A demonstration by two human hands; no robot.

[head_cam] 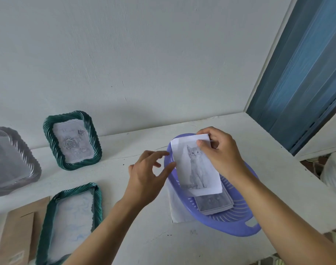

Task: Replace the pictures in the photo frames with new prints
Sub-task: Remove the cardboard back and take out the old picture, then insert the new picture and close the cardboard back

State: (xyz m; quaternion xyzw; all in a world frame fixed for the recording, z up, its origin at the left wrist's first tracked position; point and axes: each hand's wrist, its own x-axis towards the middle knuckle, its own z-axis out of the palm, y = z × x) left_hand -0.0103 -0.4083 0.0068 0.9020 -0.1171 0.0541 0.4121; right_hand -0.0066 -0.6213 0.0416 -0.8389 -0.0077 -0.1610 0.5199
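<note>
No legible text, label, brand or number is to be found
A small greenish sticker [16, 257] is seen on the brown backing board [19, 232] at the near left corner of the white table [278, 169], but it is too blurred to be read; faint marks atop the rose print [72, 144] cannot be made out either

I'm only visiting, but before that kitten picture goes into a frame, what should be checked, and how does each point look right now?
1. Grip on the kitten print: ok, the right hand pinches its top edge.
2. Left hand free to help: ok, open beside the print.
3. Flat green frame opened: ok, a cardboard back lies beside it.
4. Old picture out of that frame: cannot tell.
5. Print fits the frame: cannot tell.
</note>
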